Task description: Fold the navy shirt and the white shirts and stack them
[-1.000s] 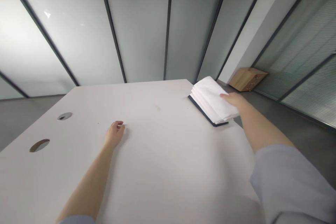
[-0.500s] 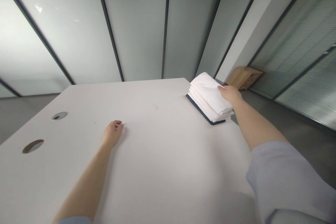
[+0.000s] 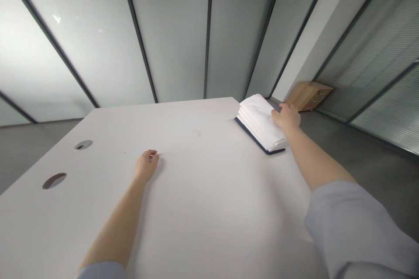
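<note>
A stack of folded white cloths (image 3: 260,120) lies at the far right of the white table (image 3: 203,192). Beneath it a flat dark blue piece (image 3: 253,138) shows along the near left side; its kind is unclear. My right hand (image 3: 287,116) is at the stack's right side, thumb and fingers apart, with nothing visible between them. Whether the thumb still touches the top cloth cannot be made out. Left of the table's middle, my left hand (image 3: 147,165) rests on the surface. Its fingers are loosely curled, the thumb stands a little apart, and it holds nothing.
Two round cable holes, a nearer one (image 3: 54,181) and a farther one (image 3: 84,144), are cut into the table's left side. Beyond the right edge a wooden cabinet (image 3: 306,96) stands on the grey floor. Frosted glass panels (image 3: 176,35) rise behind the table.
My right hand has loosened from the top white cloth, and its fingers have lifted. The stack now lies flatter and more even. My left hand keeps its pose; the view has shifted slightly.
</note>
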The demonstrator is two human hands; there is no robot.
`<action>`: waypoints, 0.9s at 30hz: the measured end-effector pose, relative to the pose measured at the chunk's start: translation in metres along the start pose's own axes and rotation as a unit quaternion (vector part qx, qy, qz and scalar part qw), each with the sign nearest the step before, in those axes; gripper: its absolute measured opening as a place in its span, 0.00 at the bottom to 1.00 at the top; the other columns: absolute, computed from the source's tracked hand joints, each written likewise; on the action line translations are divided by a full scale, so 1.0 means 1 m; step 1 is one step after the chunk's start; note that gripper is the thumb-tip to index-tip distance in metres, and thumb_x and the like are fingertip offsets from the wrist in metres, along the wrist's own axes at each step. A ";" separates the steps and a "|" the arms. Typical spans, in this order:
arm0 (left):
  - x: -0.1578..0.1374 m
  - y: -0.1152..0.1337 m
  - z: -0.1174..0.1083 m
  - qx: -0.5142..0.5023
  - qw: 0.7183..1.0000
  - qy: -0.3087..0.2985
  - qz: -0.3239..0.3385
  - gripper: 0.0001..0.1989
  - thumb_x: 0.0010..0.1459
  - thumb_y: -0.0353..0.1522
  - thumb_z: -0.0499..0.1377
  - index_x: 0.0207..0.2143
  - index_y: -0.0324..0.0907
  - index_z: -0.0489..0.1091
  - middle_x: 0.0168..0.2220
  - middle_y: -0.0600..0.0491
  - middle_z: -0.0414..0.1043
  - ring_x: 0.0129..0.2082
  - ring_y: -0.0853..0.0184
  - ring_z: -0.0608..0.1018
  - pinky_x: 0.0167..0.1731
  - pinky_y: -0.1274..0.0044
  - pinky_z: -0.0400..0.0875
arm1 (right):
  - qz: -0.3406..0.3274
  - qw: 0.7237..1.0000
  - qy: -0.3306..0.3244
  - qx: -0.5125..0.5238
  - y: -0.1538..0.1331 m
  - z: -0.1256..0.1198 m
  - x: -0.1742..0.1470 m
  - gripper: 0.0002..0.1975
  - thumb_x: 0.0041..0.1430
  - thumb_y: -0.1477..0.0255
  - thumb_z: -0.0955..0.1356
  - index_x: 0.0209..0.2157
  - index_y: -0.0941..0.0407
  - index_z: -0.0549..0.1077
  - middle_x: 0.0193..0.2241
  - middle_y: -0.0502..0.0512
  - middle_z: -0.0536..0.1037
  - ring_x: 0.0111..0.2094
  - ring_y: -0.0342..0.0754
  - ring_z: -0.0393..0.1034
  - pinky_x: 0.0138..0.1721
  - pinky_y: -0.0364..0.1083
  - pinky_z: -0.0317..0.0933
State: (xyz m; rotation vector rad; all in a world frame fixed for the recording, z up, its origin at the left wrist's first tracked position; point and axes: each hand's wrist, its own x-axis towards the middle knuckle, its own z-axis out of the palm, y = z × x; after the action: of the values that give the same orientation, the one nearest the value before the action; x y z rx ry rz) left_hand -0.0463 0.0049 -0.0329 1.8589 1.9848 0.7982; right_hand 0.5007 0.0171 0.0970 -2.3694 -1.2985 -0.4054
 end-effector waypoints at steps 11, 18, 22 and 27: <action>-0.010 0.010 0.003 0.073 0.994 0.060 0.061 0.15 0.58 0.34 0.52 0.45 0.42 0.73 0.49 0.47 0.72 0.53 0.59 0.70 0.55 0.68 0.64 | -0.312 0.926 -0.041 0.210 -0.150 0.062 -0.141 0.21 0.61 0.66 0.59 0.51 0.59 0.71 0.48 0.65 0.73 0.50 0.60 0.64 0.52 0.54 0.55; -0.017 0.016 0.004 0.146 0.983 0.086 0.071 0.22 0.60 0.36 0.52 0.56 0.42 0.67 0.59 0.47 0.65 0.61 0.58 0.63 0.60 0.67 0.59 | -0.345 0.913 -0.110 0.189 -0.170 0.102 -0.197 0.24 0.64 0.64 0.57 0.56 0.59 0.69 0.54 0.65 0.70 0.55 0.60 0.59 0.55 0.56 0.53; -0.023 0.024 0.010 0.210 0.974 0.016 0.090 0.30 0.63 0.44 0.49 0.65 0.44 0.57 0.68 0.47 0.51 0.68 0.54 0.50 0.63 0.63 0.50 | -0.353 0.915 -0.131 0.145 -0.169 0.104 -0.202 0.26 0.65 0.61 0.57 0.58 0.58 0.67 0.59 0.64 0.66 0.60 0.60 0.55 0.58 0.56 0.50; -0.025 0.027 0.015 0.234 0.966 -0.055 0.096 0.33 0.64 0.48 0.43 0.68 0.44 0.50 0.70 0.48 0.41 0.70 0.54 0.42 0.65 0.62 0.43 | -0.357 0.909 -0.205 0.068 -0.169 0.102 -0.203 0.31 0.65 0.54 0.55 0.63 0.56 0.61 0.66 0.61 0.57 0.66 0.61 0.46 0.61 0.57 0.46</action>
State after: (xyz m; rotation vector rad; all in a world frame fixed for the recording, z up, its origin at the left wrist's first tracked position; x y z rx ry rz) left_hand -0.0128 -0.0169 -0.0326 2.3253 2.0730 0.2696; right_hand 0.2563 -0.0009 -0.0452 -1.8421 -2.3047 0.0048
